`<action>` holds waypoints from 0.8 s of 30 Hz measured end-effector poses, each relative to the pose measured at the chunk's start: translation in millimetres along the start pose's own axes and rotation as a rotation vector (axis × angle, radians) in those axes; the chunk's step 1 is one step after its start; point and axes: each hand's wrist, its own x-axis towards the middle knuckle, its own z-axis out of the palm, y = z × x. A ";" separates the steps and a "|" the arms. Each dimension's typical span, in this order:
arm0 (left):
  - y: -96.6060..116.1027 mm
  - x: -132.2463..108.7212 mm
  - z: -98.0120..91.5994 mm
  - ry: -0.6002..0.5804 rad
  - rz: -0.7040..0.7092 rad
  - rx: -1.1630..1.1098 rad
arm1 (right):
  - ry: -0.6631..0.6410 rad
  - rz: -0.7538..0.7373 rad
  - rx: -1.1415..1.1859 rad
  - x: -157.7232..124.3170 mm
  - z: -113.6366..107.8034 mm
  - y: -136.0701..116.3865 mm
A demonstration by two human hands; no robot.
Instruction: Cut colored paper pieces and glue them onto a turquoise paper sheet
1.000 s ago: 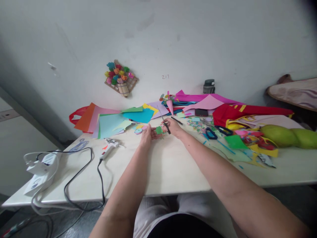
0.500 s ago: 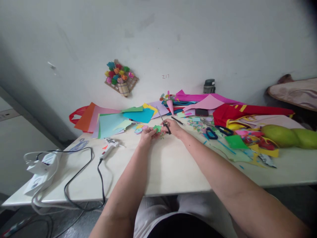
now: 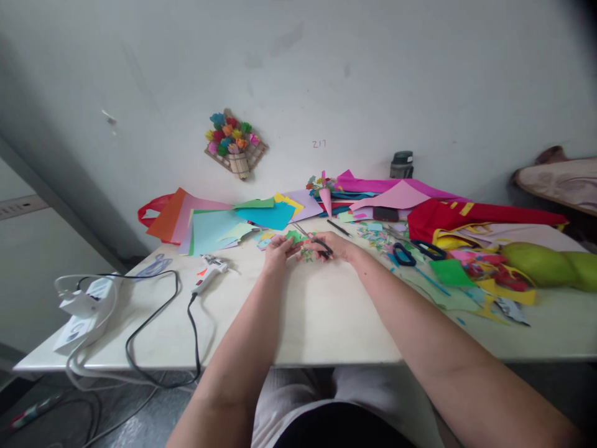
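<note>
My left hand (image 3: 277,251) pinches a small green paper piece (image 3: 294,236) above the white table (image 3: 321,311). My right hand (image 3: 336,245) is closed round small black-handled scissors (image 3: 317,241), whose blades lie low and point left toward the green piece. The two hands nearly meet at the middle of the table. Tiny paper scraps lie just under them.
A glue gun (image 3: 209,275) with a black cord lies to the left, beside a white adapter (image 3: 84,308). Coloured paper sheets (image 3: 224,221) sit behind, blue scissors (image 3: 403,254) and paper scraps to the right, green fruit (image 3: 543,266) at far right, a paper-flower decoration (image 3: 234,146) on the wall.
The scissors have dropped from pointing up and back to lying nearly flat. The green piece has risen slightly. The view has shifted a little to the left.
</note>
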 end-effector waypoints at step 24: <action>0.2 -0.1 -0.4 -0.002 0.045 0.119 | 0.284 -0.110 0.219 2.8 0.6 -1.6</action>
